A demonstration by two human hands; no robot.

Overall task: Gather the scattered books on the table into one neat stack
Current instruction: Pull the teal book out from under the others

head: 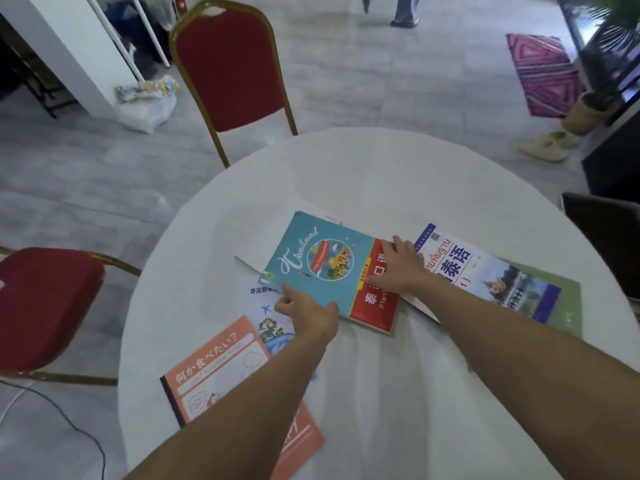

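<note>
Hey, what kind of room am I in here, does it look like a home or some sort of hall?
Probably an event or function room, though I can't be sure. The round table has a white cloth, red padded banquet chairs with gold frames stand around it, and the floor is open grey tile.

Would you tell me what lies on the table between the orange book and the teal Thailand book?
In the head view, a white booklet with blue print lies between the orange book and the teal Thailand book, partly hidden by the left hand.
</note>
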